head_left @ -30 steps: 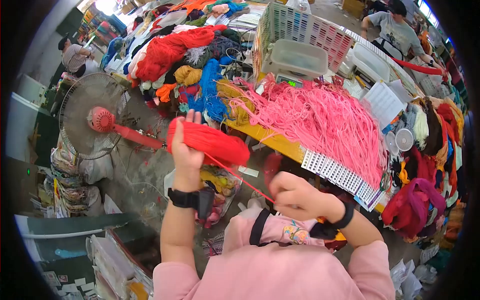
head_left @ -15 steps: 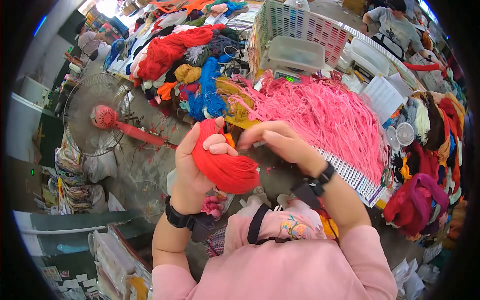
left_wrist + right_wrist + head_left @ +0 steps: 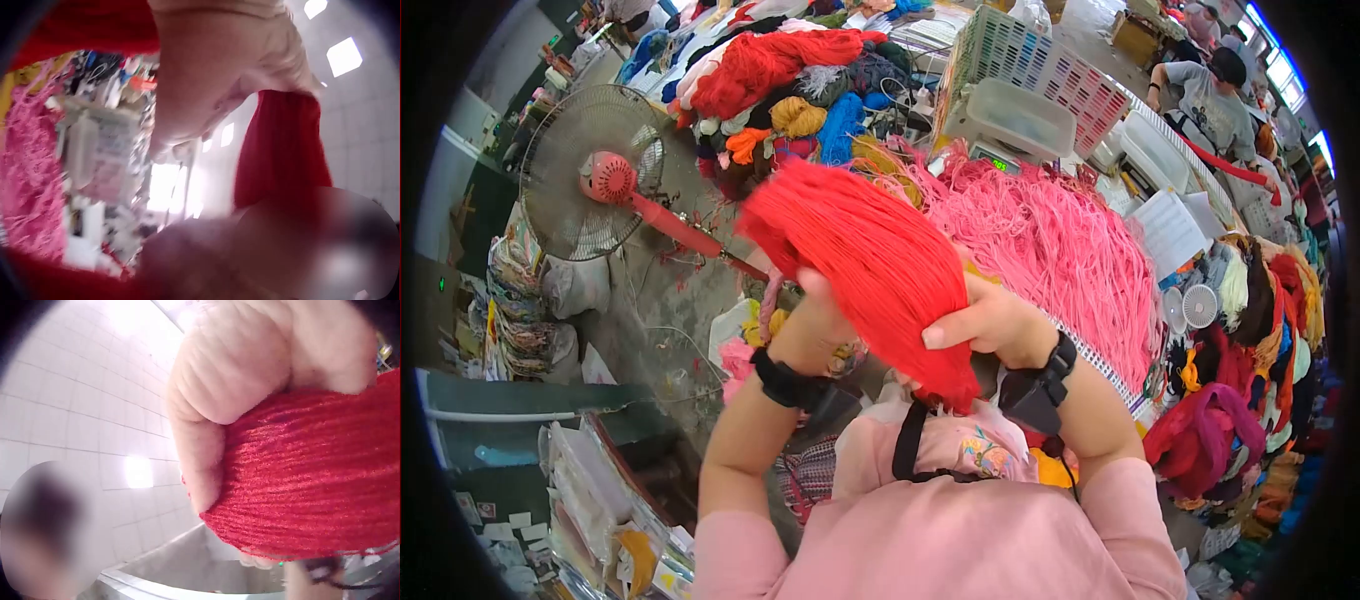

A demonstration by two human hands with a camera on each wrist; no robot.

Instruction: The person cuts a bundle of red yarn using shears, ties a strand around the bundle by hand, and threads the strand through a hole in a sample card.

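Observation:
A thick skein of red yarn (image 3: 870, 265) is held up in front of the chest, slanting from upper left to lower right in the head view. My right hand (image 3: 998, 320) grips its lower right end, thumb lying across the strands. The right wrist view shows that hand (image 3: 244, 369) wrapped over the edge of the red strands. On the other side, my left hand (image 3: 818, 305) holds the skein from beneath, its fingers mostly hidden behind the yarn. Red strands (image 3: 281, 144) hang below the left hand (image 3: 219, 56) in the left wrist view.
A heap of pink yarn (image 3: 1050, 260) covers the table ahead, beside a scale (image 3: 997, 162) and a plastic crate (image 3: 1040, 70). A standing fan (image 3: 595, 175) is at the left. Coloured skeins (image 3: 1210, 430) hang at the right. Another person (image 3: 1210, 105) is at the back right.
The right hand let go of the pulled strand, came over to the skein and now grips its end. The skein, bunched in the left hand before, is now spread out longer between both hands.

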